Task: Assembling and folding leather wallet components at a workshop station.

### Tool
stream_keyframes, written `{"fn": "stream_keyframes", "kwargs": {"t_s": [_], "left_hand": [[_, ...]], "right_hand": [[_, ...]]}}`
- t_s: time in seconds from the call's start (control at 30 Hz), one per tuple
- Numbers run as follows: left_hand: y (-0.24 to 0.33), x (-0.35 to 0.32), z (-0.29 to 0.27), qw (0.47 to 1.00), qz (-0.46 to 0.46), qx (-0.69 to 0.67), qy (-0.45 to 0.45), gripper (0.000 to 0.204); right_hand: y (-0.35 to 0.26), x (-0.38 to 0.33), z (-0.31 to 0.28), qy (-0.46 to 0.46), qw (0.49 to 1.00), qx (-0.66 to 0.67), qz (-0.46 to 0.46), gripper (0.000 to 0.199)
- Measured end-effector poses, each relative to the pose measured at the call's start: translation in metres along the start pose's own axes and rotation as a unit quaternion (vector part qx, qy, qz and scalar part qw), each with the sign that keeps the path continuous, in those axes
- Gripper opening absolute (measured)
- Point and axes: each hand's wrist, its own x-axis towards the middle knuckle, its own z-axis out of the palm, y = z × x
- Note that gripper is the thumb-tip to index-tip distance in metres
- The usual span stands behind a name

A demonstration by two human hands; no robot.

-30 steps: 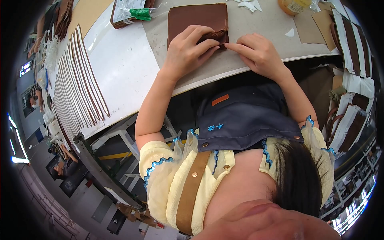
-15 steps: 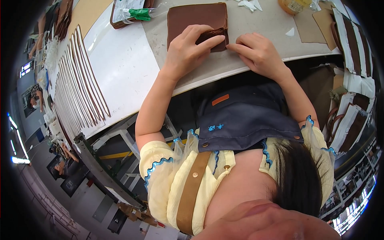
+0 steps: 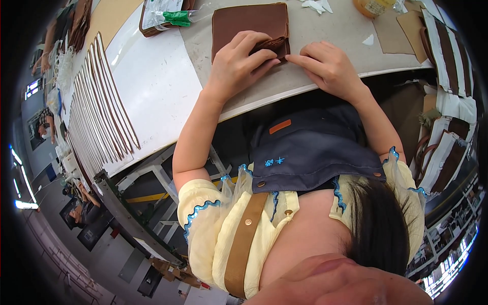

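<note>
A flat, roughly square brown leather piece [image 3: 250, 20] lies at the table's near edge, in front of me. It looks layered, and its near right part is lifted into a fold with rough inner edges showing. My left hand [image 3: 240, 65] rests over its near side, thumb and fingers closed on the lifted edge. The leather under that palm is hidden. From the right, my right hand [image 3: 329, 66] reaches the near right corner with the tip of its index finger. Its other fingers are curled, and whether its thumb meets the leather is hard to see.
Many long, thin brown strips [image 3: 96, 101] lie side by side on the white board at the left. A bundle with green tape [image 3: 177, 18] sits beyond it. White scraps [image 3: 317, 5] and a jar of amber stuff [image 3: 372, 7] are at the back. Brown-and-white pieces [image 3: 450, 56] stand at right.
My left thumb and fingers have shifted slightly toward me at the near right corner, and the fold in the leather has opened wider. My right hand has hardly moved.
</note>
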Motion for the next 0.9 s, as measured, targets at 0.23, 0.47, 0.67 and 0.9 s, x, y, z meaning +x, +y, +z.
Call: {"fn": "stream_keyframes", "kwargs": {"t_s": [0.23,0.47,0.67,0.9], "left_hand": [[-0.0016,-0.001,-0.0002,1.0,-0.007,-0.005,0.006,0.018],[-0.0015,0.0011,-0.0012,1.0,-0.003,-0.007,0.025,0.02],[0.0035,0.0013,-0.0032,1.0,0.002,0.008,-0.007,0.021],[-0.0005,0.0005,0.0022,0.999,0.0,0.007,0.034,0.019]], "right_hand": [[0.0005,-0.0011,0.0007,0.001,1.0,0.001,0.001,0.041],[0.0007,-0.0003,0.0022,0.003,1.0,-0.001,-0.001,0.041],[0.0009,0.0003,0.0017,-0.001,1.0,-0.007,0.003,0.041],[0.0019,-0.0009,0.0035,-0.018,1.0,0.016,0.015,0.053]]}}
